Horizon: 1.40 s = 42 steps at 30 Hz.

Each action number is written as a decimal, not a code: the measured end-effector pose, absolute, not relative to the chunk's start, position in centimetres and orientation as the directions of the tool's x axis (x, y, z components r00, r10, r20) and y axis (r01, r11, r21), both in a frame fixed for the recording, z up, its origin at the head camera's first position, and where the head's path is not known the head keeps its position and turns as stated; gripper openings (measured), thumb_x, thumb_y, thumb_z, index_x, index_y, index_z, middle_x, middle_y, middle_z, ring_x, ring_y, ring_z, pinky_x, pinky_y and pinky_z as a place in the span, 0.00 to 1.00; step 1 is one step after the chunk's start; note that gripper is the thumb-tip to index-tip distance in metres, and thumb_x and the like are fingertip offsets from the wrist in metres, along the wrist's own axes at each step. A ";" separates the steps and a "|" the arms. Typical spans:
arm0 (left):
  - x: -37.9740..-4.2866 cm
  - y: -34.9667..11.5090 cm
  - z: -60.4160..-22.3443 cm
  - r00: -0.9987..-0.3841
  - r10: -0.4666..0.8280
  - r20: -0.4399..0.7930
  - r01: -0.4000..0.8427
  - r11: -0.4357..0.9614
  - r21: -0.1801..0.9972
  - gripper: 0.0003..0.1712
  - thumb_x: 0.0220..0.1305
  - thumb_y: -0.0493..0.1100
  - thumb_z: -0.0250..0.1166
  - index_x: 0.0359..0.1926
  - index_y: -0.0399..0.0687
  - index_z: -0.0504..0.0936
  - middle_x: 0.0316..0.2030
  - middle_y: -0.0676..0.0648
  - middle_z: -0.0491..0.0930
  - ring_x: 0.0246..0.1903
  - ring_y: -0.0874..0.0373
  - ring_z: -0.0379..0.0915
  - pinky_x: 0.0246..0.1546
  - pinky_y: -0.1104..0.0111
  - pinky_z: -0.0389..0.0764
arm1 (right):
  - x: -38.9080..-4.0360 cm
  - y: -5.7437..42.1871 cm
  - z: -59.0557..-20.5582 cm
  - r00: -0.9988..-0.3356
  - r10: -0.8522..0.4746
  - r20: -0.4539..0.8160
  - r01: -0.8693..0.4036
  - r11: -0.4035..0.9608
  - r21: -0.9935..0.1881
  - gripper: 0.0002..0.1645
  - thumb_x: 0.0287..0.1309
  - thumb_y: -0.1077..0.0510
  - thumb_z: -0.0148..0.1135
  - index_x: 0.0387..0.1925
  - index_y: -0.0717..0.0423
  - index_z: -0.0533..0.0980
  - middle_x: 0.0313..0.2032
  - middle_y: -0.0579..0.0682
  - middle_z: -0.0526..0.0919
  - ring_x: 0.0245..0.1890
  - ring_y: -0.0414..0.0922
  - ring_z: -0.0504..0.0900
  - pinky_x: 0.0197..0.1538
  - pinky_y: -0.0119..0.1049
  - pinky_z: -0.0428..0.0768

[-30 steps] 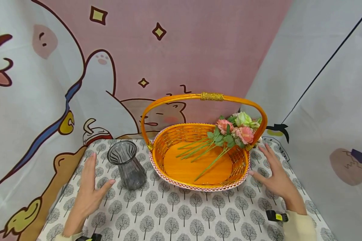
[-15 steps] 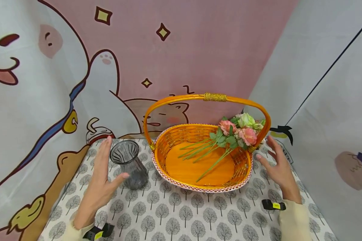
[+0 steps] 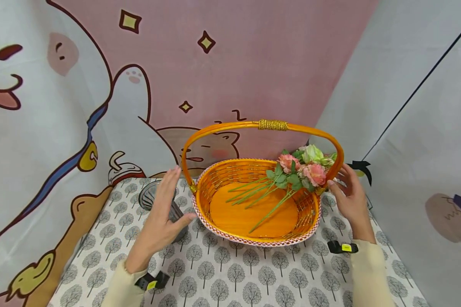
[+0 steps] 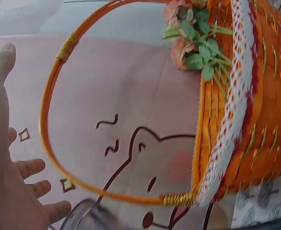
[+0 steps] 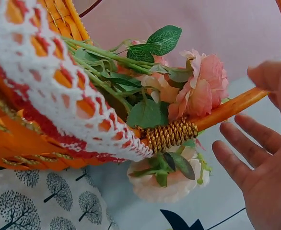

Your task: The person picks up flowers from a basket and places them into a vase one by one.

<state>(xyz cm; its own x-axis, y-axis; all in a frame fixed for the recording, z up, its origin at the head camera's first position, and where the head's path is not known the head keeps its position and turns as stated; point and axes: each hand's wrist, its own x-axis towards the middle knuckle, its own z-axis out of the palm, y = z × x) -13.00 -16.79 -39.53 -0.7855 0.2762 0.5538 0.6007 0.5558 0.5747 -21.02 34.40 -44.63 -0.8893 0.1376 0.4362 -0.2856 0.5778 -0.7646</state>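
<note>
An orange woven basket [image 3: 223, 168] with a tall arched handle [image 3: 230, 125] stands on the table. Artificial flowers [image 3: 314, 174] in pink and pale green lean over its right end, their stems on the basket floor. My left hand [image 3: 159, 224], fingers straight and thumb spread, is left of the basket and partly hides a grey glass vase [image 3: 147, 192]. At the handle's right foot is my right hand [image 3: 349, 202]. In the right wrist view, its thumb and fingers stand apart around the handle [image 5: 239, 104], beside the flowers [image 5: 205, 88].
A tablecloth [image 3: 234, 273] printed with grey trees covers the table. Behind it hangs a pink cartoon backdrop [image 3: 261, 64], with a pale cloth wall [image 3: 415, 140] on the right. White and red lace trim [image 5: 68, 96] edges the basket.
My left hand has moved right, across the front of the vase, toward the basket. My right hand has closed in on the handle's right foot. Basket, flowers and vase stay in place.
</note>
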 end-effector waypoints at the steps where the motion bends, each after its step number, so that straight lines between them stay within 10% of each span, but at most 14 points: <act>1: -13.2 -16.4 -39.5 -0.785 0.285 0.551 0.604 0.551 0.576 0.58 0.65 0.77 0.57 0.84 0.56 0.44 0.83 0.50 0.42 0.83 0.47 0.34 0.76 0.32 0.41 | -21.2 34.4 -44.6 -0.886 0.147 0.440 -0.287 0.572 -0.768 0.40 0.74 0.61 0.58 0.80 0.39 0.56 0.72 0.60 0.69 0.64 0.35 0.73 0.62 0.18 0.72; 17: -16.5 -11.6 -40.4 -0.829 0.400 0.390 0.556 0.514 0.653 0.53 0.71 0.67 0.60 0.83 0.68 0.38 0.83 0.58 0.36 0.83 0.49 0.33 0.74 0.30 0.49 | -22.1 34.6 -45.8 -0.847 0.274 0.456 -0.279 0.502 -0.819 0.38 0.71 0.67 0.58 0.77 0.43 0.60 0.53 0.34 0.77 0.50 0.25 0.77 0.47 0.12 0.76; 25: -17.7 -10.3 -40.9 -0.832 0.437 0.343 0.543 0.507 0.669 0.51 0.73 0.60 0.61 0.82 0.72 0.37 0.83 0.58 0.37 0.83 0.51 0.32 0.76 0.34 0.50 | -22.1 34.5 -46.0 -0.850 0.263 0.456 -0.285 0.499 -0.818 0.38 0.72 0.63 0.59 0.77 0.38 0.60 0.55 0.40 0.79 0.50 0.24 0.78 0.47 0.12 0.76; 42: -21.1 -6.7 -41.8 -0.857 0.490 0.163 0.460 0.581 0.671 0.51 0.66 0.78 0.54 0.80 0.84 0.36 0.82 0.57 0.44 0.81 0.50 0.44 0.74 0.38 0.61 | -22.4 34.6 -45.4 -0.867 0.237 0.439 -0.250 0.555 -0.793 0.38 0.72 0.59 0.60 0.77 0.37 0.59 0.59 0.54 0.80 0.49 0.21 0.77 0.45 0.12 0.76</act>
<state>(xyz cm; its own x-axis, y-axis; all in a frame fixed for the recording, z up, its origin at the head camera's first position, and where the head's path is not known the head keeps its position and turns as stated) -21.07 -6.67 -41.76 -0.8566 0.4895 0.1628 0.4598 0.5813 0.6714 -22.37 34.62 -45.38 -0.8670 0.2367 0.4385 -0.2496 0.5554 -0.7932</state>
